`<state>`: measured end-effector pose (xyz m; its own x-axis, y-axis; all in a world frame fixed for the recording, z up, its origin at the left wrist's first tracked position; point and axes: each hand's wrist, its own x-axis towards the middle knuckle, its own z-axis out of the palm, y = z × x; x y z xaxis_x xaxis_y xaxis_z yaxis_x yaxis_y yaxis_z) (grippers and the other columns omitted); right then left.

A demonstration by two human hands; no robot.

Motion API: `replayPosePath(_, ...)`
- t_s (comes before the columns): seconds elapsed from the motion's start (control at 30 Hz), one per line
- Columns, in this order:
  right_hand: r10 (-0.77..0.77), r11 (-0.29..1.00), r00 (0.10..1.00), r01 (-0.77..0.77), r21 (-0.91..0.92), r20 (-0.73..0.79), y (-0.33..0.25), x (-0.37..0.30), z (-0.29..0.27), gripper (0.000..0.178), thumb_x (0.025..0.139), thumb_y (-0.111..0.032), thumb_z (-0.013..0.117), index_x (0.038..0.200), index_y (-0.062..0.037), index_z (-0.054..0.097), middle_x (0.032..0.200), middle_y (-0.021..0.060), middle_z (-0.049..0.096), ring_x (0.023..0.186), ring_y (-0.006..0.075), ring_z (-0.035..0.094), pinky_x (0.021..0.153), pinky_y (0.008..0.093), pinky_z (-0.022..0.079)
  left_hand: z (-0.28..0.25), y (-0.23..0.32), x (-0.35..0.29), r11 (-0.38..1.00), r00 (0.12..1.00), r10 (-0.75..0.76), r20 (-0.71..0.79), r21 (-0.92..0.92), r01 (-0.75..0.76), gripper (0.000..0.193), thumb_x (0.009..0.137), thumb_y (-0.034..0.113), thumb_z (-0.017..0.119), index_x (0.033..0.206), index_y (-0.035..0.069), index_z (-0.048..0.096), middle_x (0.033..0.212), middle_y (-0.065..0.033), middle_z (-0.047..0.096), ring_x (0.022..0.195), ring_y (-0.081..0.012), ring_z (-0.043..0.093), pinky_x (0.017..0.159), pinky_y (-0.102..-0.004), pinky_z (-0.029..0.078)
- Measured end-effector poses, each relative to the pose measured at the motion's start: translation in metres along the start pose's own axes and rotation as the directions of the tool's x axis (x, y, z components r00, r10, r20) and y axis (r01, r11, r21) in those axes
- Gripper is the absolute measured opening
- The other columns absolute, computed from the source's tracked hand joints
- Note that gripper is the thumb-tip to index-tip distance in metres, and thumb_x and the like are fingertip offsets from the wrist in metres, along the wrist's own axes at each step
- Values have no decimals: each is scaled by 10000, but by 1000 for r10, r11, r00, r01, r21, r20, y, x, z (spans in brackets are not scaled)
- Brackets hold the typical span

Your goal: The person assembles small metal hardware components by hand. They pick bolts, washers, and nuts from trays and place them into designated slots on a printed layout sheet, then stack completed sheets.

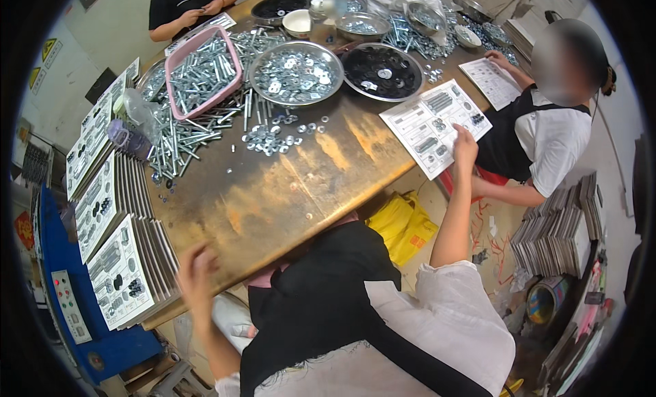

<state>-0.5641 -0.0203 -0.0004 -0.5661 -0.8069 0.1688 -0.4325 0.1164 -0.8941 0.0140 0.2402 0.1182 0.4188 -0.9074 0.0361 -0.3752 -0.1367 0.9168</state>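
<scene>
My right hand (466,148) holds a white printed card (427,120) by its near right edge, fingers on top. Pictures of bolts and washers cover the card, which overhangs the table's right edge. My left hand (197,270), smeared by motion, is over the near left table edge, so its fingers cannot be read. Close to that hand stands a stack of similar cards with hardware on them (121,274). Loose washers (270,139) lie mid-table, in front of a steel bowl of silver washers (296,74) and a tray of black washers (383,70).
A pink basket of long bolts (203,72) sits among loose bolts. More card stacks (99,206) line the left edge. One co-worker (557,117) sits at the right with another card (492,83); a second (191,11) is across the table (273,199). A yellow bag (403,226) lies below.
</scene>
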Motion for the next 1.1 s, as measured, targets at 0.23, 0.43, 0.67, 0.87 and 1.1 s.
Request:
replayPosePath(0.23, -29, 947, 969, -53, -318, -247, 124, 28, -53, 345, 932, -280, 490, 1108, -69, 700, 974, 174, 701, 868, 331, 659, 791, 407, 498, 251, 63, 44, 971, 288, 218, 933, -237, 32, 295, 1014, 215, 476, 1217, 38, 596, 869, -43, 645, 687, -105, 585, 661, -256, 498)
replayPosePath(0.43, 468, 792, 861, -508, 339, 198, 111, 44, -38, 342, 916, -395, 605, 761, -89, 602, 567, -29, 440, 454, 84, 368, 420, 254, 303, 434, 28, 30, 824, 93, -155, 983, 77, 562, 316, 982, 297, 527, 1138, 38, 621, 811, -4, 599, 563, -81, 451, 501, -236, 371)
replayPosePath(0.67, 487, 740, 822, -568, 359, 296, 98, 48, -37, 253, 935, -269, 592, 730, -166, 486, 577, -76, 364, 462, 74, 314, 416, 240, 243, 501, 18, 29, 779, 258, -174, 950, -27, 627, 392, 1033, 332, 375, 1176, 12, 552, 841, -62, 646, 545, -130, 567, 457, -258, 421)
replayPosePath(0.87, 498, 781, 814, -571, 254, 299, 87, 33, -40, 396, 953, -317, 568, 614, -215, 391, 491, -104, 276, 372, 54, 217, 350, 234, 149, 473, 21, 25, 837, 305, -95, 948, -90, 540, 423, 1040, 299, 337, 1092, 19, 650, 713, -39, 551, 529, -133, 557, 476, -257, 415)
replayPosePath(1.1, 467, 767, 746, -609, 204, 474, 54, -37, -32, 333, 975, -285, 546, 674, -179, 449, 537, -112, 288, 423, 28, 233, 393, 207, 171, 384, 0, 3, 807, 344, -134, 929, -99, 582, 384, 1041, 279, 358, 1116, 22, 633, 625, -8, 486, 477, -126, 549, 449, -247, 424)
